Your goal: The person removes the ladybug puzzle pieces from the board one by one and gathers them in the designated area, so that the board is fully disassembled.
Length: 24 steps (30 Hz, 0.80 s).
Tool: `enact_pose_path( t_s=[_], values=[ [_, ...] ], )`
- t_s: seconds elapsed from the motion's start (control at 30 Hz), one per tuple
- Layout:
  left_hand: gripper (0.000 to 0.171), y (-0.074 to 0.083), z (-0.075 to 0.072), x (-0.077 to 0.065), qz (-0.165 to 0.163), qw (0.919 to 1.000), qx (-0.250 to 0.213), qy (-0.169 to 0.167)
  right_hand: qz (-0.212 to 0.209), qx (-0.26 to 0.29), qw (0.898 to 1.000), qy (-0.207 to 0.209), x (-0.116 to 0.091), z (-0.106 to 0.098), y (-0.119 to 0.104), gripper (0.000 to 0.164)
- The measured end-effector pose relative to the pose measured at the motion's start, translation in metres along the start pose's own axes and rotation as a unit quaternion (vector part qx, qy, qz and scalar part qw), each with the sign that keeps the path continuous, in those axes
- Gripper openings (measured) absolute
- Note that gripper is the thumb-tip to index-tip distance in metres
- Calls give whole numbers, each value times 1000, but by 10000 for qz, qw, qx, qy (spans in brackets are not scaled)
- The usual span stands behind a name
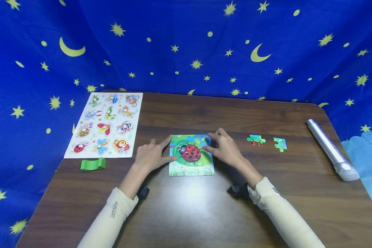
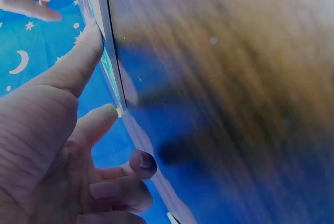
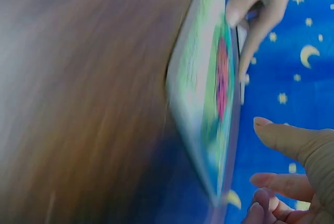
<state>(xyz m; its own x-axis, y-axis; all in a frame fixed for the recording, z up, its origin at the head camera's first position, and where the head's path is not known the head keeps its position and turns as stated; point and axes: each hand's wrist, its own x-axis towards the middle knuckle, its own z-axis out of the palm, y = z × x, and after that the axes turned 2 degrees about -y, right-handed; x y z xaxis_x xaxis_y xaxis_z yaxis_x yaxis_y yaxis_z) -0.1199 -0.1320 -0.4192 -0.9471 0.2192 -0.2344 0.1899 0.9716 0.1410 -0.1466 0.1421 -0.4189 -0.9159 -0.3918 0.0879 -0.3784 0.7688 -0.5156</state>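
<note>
A square ladybug puzzle board [image 1: 190,168] lies flat at the middle of the table, a red spotted ladybug on its green face. My left hand [image 1: 149,155] is at its left side, the thumb resting on the board and the straight index finger touching near the far left corner. In the left wrist view, the other left fingers [image 2: 122,192] are loosely bent. Over the board's right edge is my right hand [image 1: 226,148], thumb and index finger spread; the right wrist view shows the right thumb [image 3: 284,139] apart from the board.
Two loose jigsaw pieces [image 1: 256,140] [image 1: 280,144] lie right of the board. A silver microphone [image 1: 331,148] rests near the table's right edge. At left are a white insect peg board [image 1: 106,124] and a green curved block [image 1: 93,164]. A blue starry curtain [image 1: 173,44] hangs behind.
</note>
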Motion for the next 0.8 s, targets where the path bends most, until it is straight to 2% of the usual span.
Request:
enact_pose_path(
  t_s=[0.13,0.23,0.4,0.6,0.8],
  values=[
    [91,0,0,1,-12,10000,-27,-35,-168,-19,9992,-349,11,18,-21,60],
    [91,0,0,1,-41,9999,-38,-85,-202,-229,9977,-607,20,29,-35,62],
    [92,0,1,0,-59,9999,-30,-95,-207,-392,9943,-966,28,41,-49,66],
    [92,0,2,2,-77,9999,101,-37,-142,-409,9950,-897,32,49,-54,64],
    [91,-1,2,3,-115,9997,152,-132,-90,-441,9957,-805,35,53,-55,65]
  ],
)
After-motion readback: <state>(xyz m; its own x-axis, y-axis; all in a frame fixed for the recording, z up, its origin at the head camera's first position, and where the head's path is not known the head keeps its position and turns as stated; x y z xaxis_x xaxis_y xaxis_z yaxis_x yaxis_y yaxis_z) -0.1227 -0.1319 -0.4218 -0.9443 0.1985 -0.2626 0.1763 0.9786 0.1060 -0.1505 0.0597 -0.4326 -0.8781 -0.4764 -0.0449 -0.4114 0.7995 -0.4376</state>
